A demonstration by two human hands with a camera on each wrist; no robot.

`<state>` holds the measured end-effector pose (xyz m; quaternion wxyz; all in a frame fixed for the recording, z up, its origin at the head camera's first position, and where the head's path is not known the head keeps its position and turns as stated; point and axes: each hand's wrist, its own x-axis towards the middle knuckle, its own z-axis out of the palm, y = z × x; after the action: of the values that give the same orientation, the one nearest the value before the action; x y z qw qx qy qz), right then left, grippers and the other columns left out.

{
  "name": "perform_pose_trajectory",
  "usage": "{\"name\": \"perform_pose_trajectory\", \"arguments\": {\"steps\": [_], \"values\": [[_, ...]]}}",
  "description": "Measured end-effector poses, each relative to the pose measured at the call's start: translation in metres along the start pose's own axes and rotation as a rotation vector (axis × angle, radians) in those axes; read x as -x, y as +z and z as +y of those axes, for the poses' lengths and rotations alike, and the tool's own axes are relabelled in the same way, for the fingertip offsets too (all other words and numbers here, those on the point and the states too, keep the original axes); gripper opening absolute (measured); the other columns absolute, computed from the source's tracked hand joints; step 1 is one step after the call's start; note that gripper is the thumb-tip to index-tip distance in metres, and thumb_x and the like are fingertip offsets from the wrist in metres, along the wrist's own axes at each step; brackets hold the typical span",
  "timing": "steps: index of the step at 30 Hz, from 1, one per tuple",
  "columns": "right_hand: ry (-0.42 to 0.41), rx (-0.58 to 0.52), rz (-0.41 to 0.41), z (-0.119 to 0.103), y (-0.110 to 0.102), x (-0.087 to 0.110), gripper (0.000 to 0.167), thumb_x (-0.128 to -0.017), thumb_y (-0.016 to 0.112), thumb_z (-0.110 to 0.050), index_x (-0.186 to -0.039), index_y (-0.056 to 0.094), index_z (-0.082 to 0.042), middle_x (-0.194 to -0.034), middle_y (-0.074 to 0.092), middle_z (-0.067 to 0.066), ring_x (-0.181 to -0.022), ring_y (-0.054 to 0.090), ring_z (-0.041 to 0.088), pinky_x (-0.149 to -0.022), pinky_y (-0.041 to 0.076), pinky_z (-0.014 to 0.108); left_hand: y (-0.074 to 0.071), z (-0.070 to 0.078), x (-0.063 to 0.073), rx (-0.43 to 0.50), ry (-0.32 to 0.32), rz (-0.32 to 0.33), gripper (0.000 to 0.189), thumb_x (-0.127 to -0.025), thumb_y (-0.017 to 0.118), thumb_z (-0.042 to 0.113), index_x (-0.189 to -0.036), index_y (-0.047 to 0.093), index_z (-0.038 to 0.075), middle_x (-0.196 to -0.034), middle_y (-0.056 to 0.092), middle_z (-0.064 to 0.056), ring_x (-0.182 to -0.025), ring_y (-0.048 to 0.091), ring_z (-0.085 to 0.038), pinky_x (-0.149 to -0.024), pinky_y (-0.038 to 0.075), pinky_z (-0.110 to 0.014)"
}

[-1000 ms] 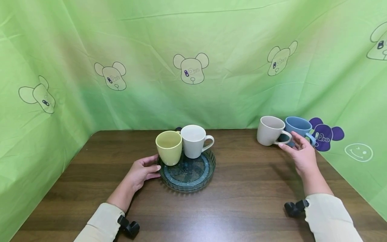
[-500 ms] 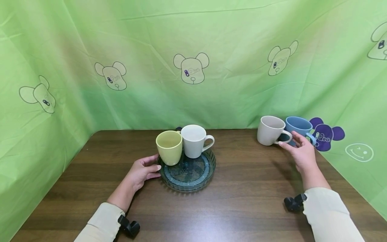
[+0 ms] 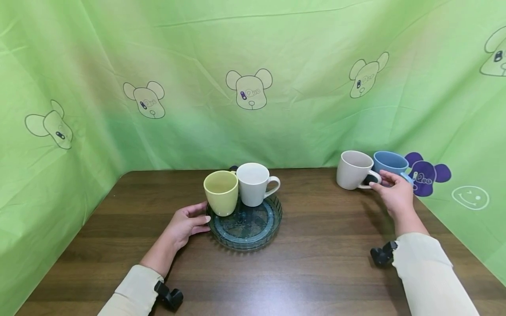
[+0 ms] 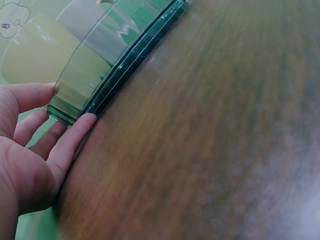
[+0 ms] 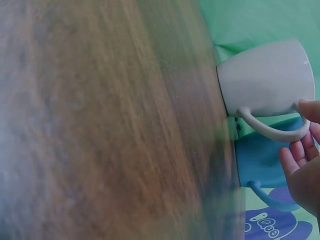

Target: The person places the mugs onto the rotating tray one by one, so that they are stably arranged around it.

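Observation:
My left hand [image 3: 182,229] holds the left side of a round, dark-tinted clear glass dish [image 3: 249,224], thumb at its rim and fingers against its lower wall. Inside that dish stand a yellow mug [image 3: 221,198] and a white mug [image 3: 252,189], both upright. At the far right, a light grey mug [image 3: 349,173] is upright on the table; my right hand [image 3: 398,196] pinches its handle, thumb on one side and fingertips on the other, as the right wrist view shows. Just behind that hand is a blue mug [image 3: 389,163], partly hidden by the fingers.
The brown wooden table [image 3: 308,263] ends at a green curtain [image 3: 253,136] printed with bear faces, close behind the mugs. Each sleeve carries a black wrist camera, such as the right camera [image 3: 383,254].
My right hand has shifted slightly at the grey mug's handle, its thumb moving a little up and right, and the right forearm has risen. The left hand, dish and mugs have stayed put.

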<state>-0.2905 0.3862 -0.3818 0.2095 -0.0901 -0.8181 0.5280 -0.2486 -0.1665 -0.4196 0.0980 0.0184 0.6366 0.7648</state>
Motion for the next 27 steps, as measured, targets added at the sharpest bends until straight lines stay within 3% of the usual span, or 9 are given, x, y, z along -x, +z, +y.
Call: {"name": "perform_pose_trajectory", "arguments": {"steps": [4,9,17,24,27], "values": [[-0.029,0.003,0.019,0.0006,0.0006,-0.0012,0.046,-0.086,0.067,0.003,-0.130,0.054,0.011,-0.082,0.055,-0.024,-0.078,0.052,-0.009,-0.069,0.048,0.003,0.0000,0.0003,-0.0002,0.003,0.000,-0.003,0.059,-0.088,0.058,-0.012,-0.143,0.036,-0.013,-0.144,0.036,-0.033,-0.090,0.065,-0.017,-0.079,0.060,-0.037],[-0.052,0.005,0.015,0.0031,0.0021,-0.0016,0.032,-0.085,0.066,0.006,-0.116,0.060,0.007,-0.078,0.057,-0.023,-0.072,0.054,-0.009,-0.066,0.049,0.004,-0.0007,-0.0002,-0.0009,0.003,-0.001,-0.004,0.059,-0.088,0.058,-0.012,-0.143,0.036,-0.013,-0.145,0.034,-0.033,-0.090,0.065,-0.017,-0.079,0.060,-0.037],[-0.038,0.055,0.023,0.0061,0.0065,-0.0004,0.034,-0.086,0.070,0.000,-0.114,0.057,0.013,-0.075,0.054,-0.024,-0.069,0.053,-0.011,-0.064,0.049,0.004,-0.0008,-0.0006,-0.0010,0.000,-0.001,-0.007,0.059,-0.088,0.058,-0.012,-0.143,0.036,-0.013,-0.146,0.033,-0.033,-0.090,0.065,-0.017,-0.079,0.060,-0.037],[-0.015,-0.084,0.004,0.0065,0.0080,0.0016,0.017,-0.085,0.071,0.002,-0.097,0.063,-0.006,-0.071,0.059,-0.024,-0.067,0.057,-0.011,-0.062,0.050,0.005,-0.0006,0.0004,-0.0006,-0.007,0.002,-0.007,0.059,-0.089,0.058,-0.012,-0.143,0.036,-0.013,-0.147,0.032,-0.033,-0.091,0.065,-0.017,-0.079,0.060,-0.038],[0.002,-0.190,-0.018,0.0063,0.0083,0.0031,0.022,-0.084,0.070,0.005,-0.089,0.066,-0.016,-0.071,0.063,-0.021,-0.068,0.059,-0.009,-0.062,0.051,0.006,-0.0004,0.0005,-0.0001,-0.008,0.001,-0.005,0.058,-0.089,0.058,-0.012,-0.143,0.036,-0.013,-0.147,0.032,-0.033,-0.091,0.065,-0.017,-0.079,0.060,-0.037]]}}
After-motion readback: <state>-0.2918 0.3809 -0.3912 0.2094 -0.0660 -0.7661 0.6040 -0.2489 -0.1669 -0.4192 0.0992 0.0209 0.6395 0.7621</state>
